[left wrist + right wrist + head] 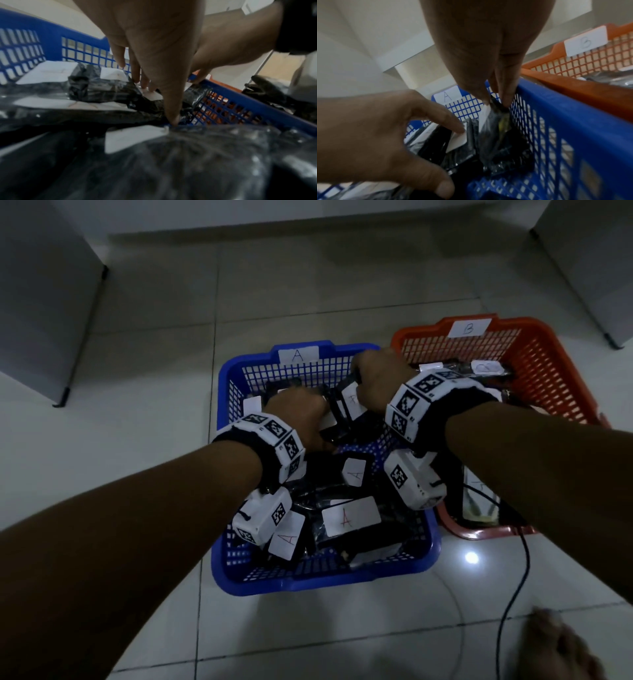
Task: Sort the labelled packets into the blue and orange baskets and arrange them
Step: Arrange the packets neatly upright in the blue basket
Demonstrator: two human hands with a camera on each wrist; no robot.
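The blue basket (325, 583), tagged A, holds several black packets with white A labels (349, 517). Both hands are in its far half. My right hand (380, 381) pinches the top edge of a black packet (494, 128), which stands on edge close to the blue basket's right wall (573, 121). My left hand (298, 412) reaches down with straight fingers among upright packets. Its index finger (458, 129) touches a white label and its thumb (171, 115) points down between packets. The orange basket (548, 364), tagged B, stands to the right with packets inside, one labelled B (486, 368).
The baskets stand side by side on a pale tiled floor. A black cable (513, 594) runs over the floor at the lower right, near a bare foot (561, 648). Grey cabinets stand at the far left (41, 302) and the far right (589, 268).
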